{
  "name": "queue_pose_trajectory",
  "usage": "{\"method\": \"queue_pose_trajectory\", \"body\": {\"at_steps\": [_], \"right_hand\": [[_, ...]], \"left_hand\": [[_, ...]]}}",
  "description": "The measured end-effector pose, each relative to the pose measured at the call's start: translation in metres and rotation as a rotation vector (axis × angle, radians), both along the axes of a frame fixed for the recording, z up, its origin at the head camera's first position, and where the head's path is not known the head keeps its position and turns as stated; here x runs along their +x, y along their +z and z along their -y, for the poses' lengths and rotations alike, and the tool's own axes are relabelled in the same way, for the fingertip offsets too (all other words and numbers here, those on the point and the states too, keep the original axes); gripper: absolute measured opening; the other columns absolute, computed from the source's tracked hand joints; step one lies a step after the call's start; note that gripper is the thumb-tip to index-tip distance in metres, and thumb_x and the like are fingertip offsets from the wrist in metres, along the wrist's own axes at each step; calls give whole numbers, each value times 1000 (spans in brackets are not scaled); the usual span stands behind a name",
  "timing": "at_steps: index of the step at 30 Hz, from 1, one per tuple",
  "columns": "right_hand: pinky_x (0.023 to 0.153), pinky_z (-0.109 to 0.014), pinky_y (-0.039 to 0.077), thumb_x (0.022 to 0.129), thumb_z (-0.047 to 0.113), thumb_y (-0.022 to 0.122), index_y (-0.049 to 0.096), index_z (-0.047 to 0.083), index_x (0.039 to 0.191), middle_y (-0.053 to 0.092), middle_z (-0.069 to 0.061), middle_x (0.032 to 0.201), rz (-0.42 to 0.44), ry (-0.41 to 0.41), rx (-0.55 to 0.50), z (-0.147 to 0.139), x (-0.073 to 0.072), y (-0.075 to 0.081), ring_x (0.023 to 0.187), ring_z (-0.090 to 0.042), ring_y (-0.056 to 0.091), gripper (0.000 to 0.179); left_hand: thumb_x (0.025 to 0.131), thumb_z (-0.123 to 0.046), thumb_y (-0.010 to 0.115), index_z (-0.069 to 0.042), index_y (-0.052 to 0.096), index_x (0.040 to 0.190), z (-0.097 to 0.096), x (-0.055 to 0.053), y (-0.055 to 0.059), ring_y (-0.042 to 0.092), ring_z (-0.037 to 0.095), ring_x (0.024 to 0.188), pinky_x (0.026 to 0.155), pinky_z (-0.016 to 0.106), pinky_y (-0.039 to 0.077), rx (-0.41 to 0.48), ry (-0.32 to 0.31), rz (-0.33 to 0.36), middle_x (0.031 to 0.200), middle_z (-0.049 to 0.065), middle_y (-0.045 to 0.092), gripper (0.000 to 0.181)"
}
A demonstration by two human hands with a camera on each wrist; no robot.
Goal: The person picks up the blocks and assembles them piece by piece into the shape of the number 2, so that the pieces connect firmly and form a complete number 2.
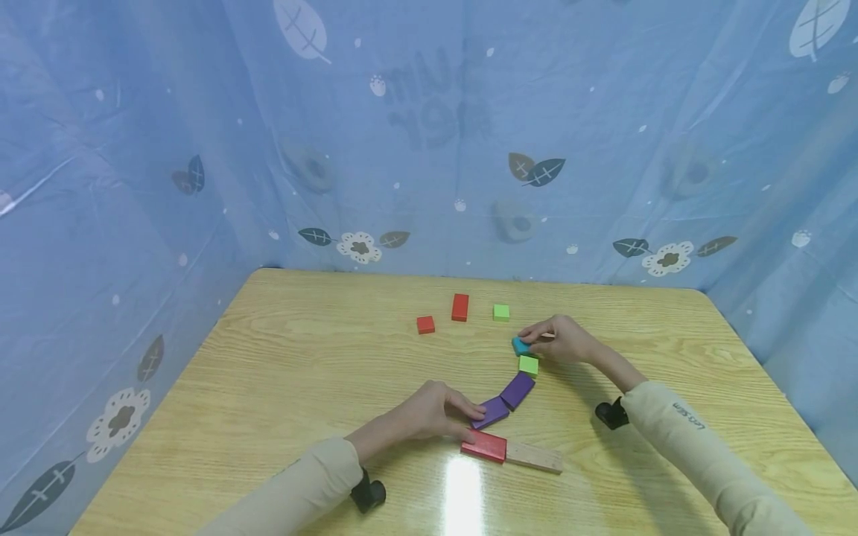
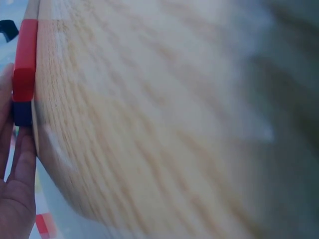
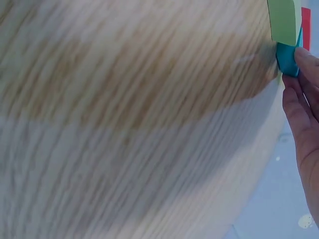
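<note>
In the head view my right hand (image 1: 566, 341) pinches a small blue block (image 1: 520, 345) between thumb and fingertips. The blue block touches or nearly touches a light green block (image 1: 528, 365). Two purple blocks (image 1: 518, 391) curve down and left from there. My left hand (image 1: 429, 412) has its fingers on the nearer purple block (image 1: 491, 412) and its thumb at the left end of a red block (image 1: 484, 447). A plain wooden block (image 1: 534, 457) adjoins that red one. The right wrist view shows the blue block (image 3: 288, 59) held beside green.
Farther back on the wooden table (image 1: 322, 342) lie a small red block (image 1: 425, 324), a longer red block (image 1: 459, 307) and a light green block (image 1: 501, 313). A blue patterned curtain (image 1: 429, 134) stands behind the table and along its sides.
</note>
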State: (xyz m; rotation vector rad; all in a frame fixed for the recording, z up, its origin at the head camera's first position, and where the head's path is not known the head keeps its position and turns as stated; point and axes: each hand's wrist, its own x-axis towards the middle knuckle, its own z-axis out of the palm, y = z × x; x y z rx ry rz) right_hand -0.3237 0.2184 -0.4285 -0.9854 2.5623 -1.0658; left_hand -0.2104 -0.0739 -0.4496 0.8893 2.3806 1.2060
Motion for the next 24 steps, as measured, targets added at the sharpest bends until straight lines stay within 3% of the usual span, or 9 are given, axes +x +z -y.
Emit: {"method": "queue_pose_trajectory", "body": {"at_steps": [12, 20, 24], "right_hand": [[86, -40, 53, 87, -4, 66, 71, -6, 103, 65, -23, 115, 2, 56, 11, -2, -2, 2, 112, -42, 57, 17], [90, -40, 50, 87, -5, 65, 69, -7, 107, 63, -25, 117, 30, 48, -12, 0, -1, 1, 112, -42, 57, 20], [93, -44, 47, 89, -4, 63, 66, -8, 112, 61, -26, 120, 5, 23, -36, -3, -1, 8, 115, -42, 55, 23]], "left_hand": [[72, -20, 84, -14, 75, 103, 1, -1, -2, 59, 0, 105, 98, 20, 42, 14, 2, 16, 110, -10, 69, 33], [72, -19, 84, -13, 75, 103, 1, 0, -1, 59, 0, 105, 97, 19, 41, 13, 2, 11, 110, -9, 69, 33], [72, -19, 84, -13, 75, 104, 0, -1, -1, 59, 0, 105, 97, 19, 41, 15, -8, -1, 110, -8, 69, 33]]}}
